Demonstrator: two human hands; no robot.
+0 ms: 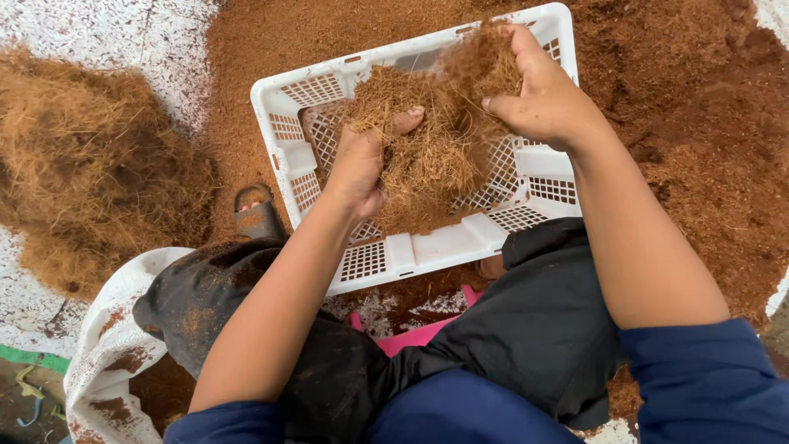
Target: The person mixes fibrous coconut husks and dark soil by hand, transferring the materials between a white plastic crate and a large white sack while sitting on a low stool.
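Note:
A white plastic crate (427, 247) with lattice walls stands tilted on the ground between my knees. Both hands are raised over it, each clutching brown coconut fibre (431, 156). My left hand (362, 160) grips the lower left of the clump, thumb on top. My right hand (538, 90) holds a tuft near the crate's far right corner. The fibre hangs between the two hands and spills down into the crate. Fine brown dust lies under and around the crate.
A big heap of loose fibre (90, 164) lies on the left. Fine brown coir dust (699, 107) covers the ground behind and right. A white sack (107, 345) sits at lower left, my sandalled foot (259, 214) beside the crate, and a pink stool (411, 335) under me.

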